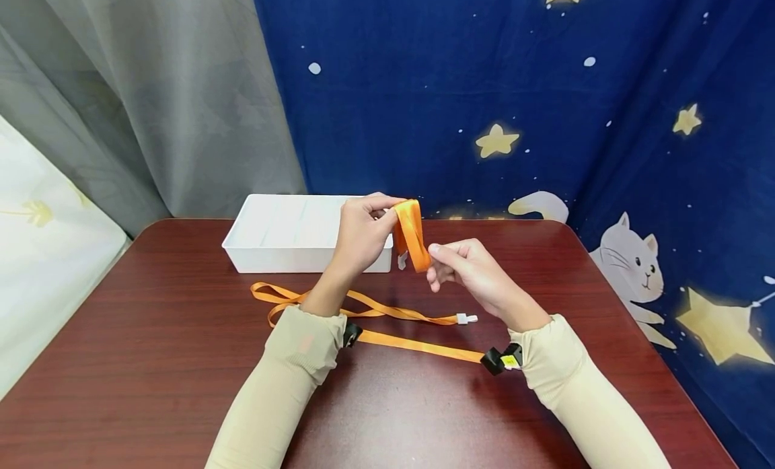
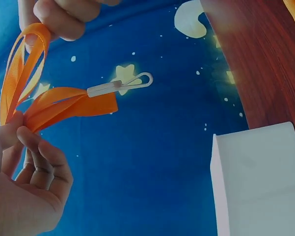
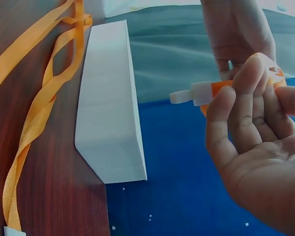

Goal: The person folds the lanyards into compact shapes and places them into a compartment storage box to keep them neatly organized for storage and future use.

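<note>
An orange lanyard, folded into a loose bundle of loops, is held up above the far side of the table. My left hand pinches the upper end of the bundle between thumb and fingers. With thumb and curled fingers my right hand grips its lower looped end. In the left wrist view, the lanyard's white clip with a thin hook sticks out beside the folded strap. The right wrist view has the same clip pointing away from the fingers.
Behind my left hand a white box stands at the table's far edge. A second orange lanyard with a white clip lies across the brown table. An orange strap runs nearer me, between my forearms. Curtains hang behind the table.
</note>
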Available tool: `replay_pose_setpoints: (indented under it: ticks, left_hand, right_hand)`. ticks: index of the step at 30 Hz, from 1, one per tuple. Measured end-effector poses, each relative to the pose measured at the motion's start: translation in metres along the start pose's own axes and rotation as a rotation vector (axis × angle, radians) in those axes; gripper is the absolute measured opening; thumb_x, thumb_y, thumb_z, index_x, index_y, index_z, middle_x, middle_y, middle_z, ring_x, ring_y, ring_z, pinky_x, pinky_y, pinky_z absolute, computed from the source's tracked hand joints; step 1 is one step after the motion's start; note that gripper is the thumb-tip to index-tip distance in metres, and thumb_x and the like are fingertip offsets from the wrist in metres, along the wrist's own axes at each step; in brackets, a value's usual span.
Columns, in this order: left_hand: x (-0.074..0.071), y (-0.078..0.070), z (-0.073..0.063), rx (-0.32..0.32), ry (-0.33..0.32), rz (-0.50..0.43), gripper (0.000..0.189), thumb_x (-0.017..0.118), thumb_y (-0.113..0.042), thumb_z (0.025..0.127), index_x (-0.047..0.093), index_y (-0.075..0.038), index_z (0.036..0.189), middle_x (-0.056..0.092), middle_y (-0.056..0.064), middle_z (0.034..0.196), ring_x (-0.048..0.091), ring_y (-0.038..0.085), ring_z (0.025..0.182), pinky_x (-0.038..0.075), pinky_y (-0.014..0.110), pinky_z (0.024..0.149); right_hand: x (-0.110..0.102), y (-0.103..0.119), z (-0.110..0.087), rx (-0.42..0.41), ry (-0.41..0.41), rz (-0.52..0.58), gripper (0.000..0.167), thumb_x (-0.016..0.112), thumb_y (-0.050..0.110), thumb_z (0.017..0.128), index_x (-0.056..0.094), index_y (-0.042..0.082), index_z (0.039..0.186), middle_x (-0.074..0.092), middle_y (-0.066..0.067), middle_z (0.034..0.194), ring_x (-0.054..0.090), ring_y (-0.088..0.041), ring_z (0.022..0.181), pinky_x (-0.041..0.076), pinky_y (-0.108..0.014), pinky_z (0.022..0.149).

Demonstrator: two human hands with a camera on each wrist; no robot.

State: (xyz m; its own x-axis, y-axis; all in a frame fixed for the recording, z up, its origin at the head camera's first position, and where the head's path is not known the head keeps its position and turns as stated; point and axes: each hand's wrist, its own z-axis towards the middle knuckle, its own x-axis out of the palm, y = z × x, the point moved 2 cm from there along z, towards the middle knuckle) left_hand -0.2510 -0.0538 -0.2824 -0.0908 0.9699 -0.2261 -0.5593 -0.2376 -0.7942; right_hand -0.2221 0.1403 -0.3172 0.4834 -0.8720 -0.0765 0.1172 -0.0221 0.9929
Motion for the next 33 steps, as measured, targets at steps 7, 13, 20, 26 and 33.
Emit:
replay_pose_setpoints:
  ticks: [7, 13, 20, 26, 33]
  left_hand:
    - [0.003, -0.005, 0.000, 0.046, 0.021, 0.008, 0.013, 0.067, 0.000, 0.091, 0.078, 0.001, 0.096, 0.071, 0.010, 0.084, 0.051, 0.022, 0.059, 0.039, 0.021, 0.052]
    - [0.004, -0.010, -0.002, 0.075, 0.032, -0.002, 0.013, 0.066, 0.000, 0.091, 0.079, 0.000, 0.094, 0.071, 0.009, 0.083, 0.051, 0.021, 0.061, 0.039, 0.022, 0.052]
    - [0.006, -0.011, -0.004, 0.084, 0.032, -0.007, 0.015, 0.064, 0.002, 0.091, 0.079, 0.001, 0.094, 0.070, 0.009, 0.082, 0.051, 0.017, 0.060, 0.039, 0.022, 0.052]
    - [0.008, -0.011, -0.006, 0.075, 0.051, -0.008, 0.017, 0.062, 0.003, 0.091, 0.079, 0.000, 0.095, 0.071, 0.007, 0.085, 0.054, 0.016, 0.065, 0.044, 0.023, 0.055]
    - [0.011, -0.012, -0.009, 0.090, 0.071, -0.010, 0.015, 0.064, 0.003, 0.092, 0.078, 0.001, 0.095, 0.070, 0.009, 0.085, 0.057, 0.016, 0.064, 0.050, 0.024, 0.058]
  right_hand:
    - [0.000, -0.002, 0.003, 0.004, -0.010, -0.079, 0.028, 0.059, 0.016, 0.100, 0.071, -0.009, 0.096, 0.071, -0.013, 0.075, 0.070, -0.026, 0.068, 0.056, -0.039, 0.085]
    - [0.004, -0.003, 0.007, -0.052, -0.051, -0.106, 0.022, 0.065, 0.012, 0.096, 0.073, -0.009, 0.098, 0.073, -0.019, 0.083, 0.071, -0.029, 0.072, 0.057, -0.040, 0.084]
    - [0.008, -0.005, 0.009, -0.071, -0.171, -0.067, 0.019, 0.069, 0.010, 0.094, 0.072, -0.009, 0.096, 0.074, -0.013, 0.082, 0.069, -0.021, 0.067, 0.058, -0.034, 0.076]
    - [0.012, -0.006, 0.012, -0.040, -0.207, -0.004, 0.019, 0.069, 0.011, 0.094, 0.070, -0.006, 0.087, 0.072, -0.010, 0.074, 0.064, -0.018, 0.056, 0.057, -0.030, 0.065]
    - [0.014, -0.010, 0.015, -0.015, -0.196, 0.013, 0.016, 0.064, 0.007, 0.094, 0.065, -0.006, 0.084, 0.069, -0.009, 0.068, 0.062, -0.016, 0.052, 0.056, -0.028, 0.057]
